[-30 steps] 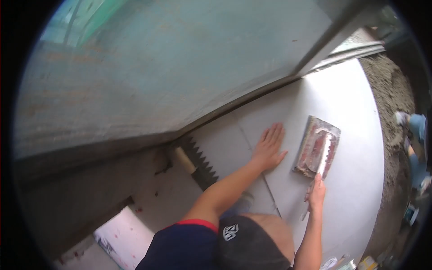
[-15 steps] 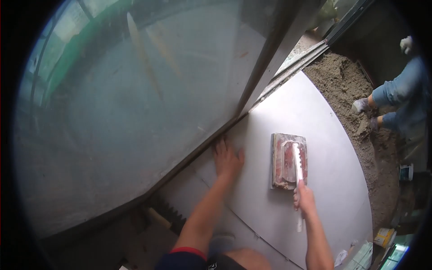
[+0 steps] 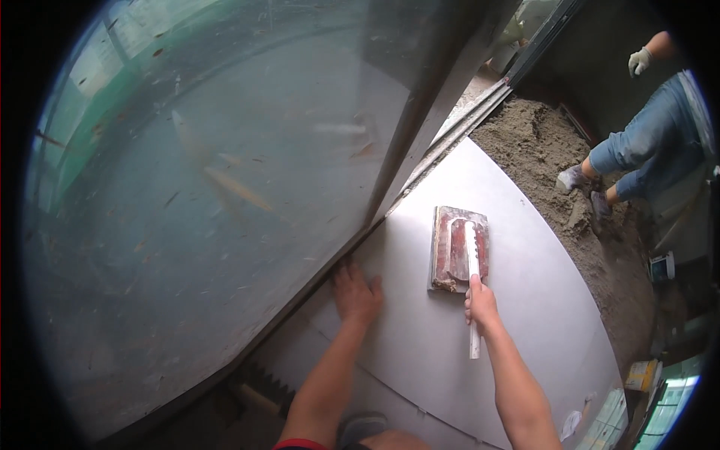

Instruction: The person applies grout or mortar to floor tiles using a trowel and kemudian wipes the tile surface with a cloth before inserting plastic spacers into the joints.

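My right hand (image 3: 481,301) is wrapped round a narrow white bar with a notched edge (image 3: 473,251). The bar's far part lies over a rectangular block tool (image 3: 441,251) with a worn reddish top. That tool rests on a large pale slab (image 3: 532,300), and whether the bar is fixed to it I cannot tell. My left hand (image 3: 358,300) is laid on the same slab with fingers spread, their tips close to the dark frame along the base of the glass panel.
A tall glass panel (image 3: 217,225) fills the left side. Beyond the slab lies rough grey mortar (image 3: 525,142), where another person in blue trousers (image 3: 637,142) stands. Low on the left is a notched trowel (image 3: 259,397). A yellow-and-white container (image 3: 640,375) stands at the right.
The view has shifted. My right hand, the bar and the block tool have moved farther along the slab; my left hand keeps its place. The other person's gloved hand has moved left.
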The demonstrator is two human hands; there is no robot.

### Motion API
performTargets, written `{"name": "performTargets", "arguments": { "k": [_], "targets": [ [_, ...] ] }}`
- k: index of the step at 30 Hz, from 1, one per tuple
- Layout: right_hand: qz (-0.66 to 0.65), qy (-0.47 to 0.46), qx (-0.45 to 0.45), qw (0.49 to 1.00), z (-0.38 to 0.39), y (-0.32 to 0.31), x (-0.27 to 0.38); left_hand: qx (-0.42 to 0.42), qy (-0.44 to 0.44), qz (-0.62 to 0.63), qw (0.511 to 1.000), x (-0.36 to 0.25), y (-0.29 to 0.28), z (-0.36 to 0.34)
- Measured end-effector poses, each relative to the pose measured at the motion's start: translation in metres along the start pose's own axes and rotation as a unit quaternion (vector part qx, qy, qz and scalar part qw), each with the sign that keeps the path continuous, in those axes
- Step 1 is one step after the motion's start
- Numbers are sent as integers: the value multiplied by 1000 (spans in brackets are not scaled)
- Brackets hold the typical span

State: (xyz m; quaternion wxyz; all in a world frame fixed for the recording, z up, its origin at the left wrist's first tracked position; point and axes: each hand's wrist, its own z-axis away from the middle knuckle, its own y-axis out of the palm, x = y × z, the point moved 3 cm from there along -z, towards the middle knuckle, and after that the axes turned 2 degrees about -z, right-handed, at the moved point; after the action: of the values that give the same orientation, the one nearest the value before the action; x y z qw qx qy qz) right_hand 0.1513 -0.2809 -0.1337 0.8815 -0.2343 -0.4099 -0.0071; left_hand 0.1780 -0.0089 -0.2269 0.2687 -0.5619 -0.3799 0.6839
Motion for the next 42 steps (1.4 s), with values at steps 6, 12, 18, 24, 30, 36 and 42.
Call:
{"name": "performTargets", "arguments": {
  "k": [6,12,18,24,30,36,42],
  "targets": [
    [-64,-22,1,998,-2,-16,69,-61,23,-49,997,14,5,-12],
    [35,-116,-117,986,-59,-5,18,23,15,1,1000,-12,4,-50],
    [-36,84,1,996,-44,0,87,-26,61,-62,996,-1,-11,-101],
    [-11,-107,-104,989,-43,5,93,44,27,-43,998,-9,-12,-105],
    [48,5,0,999,-17,12,42,7,33,-80,996,-17,-31,-91],
    [-41,63,57,996,26,-15,105,23,2,-112,993,-23,-42,-75],
    [105,-97,-35,989,-7,-13,10,49,20,-64,997,-54,-46,-82]
  ]
}}
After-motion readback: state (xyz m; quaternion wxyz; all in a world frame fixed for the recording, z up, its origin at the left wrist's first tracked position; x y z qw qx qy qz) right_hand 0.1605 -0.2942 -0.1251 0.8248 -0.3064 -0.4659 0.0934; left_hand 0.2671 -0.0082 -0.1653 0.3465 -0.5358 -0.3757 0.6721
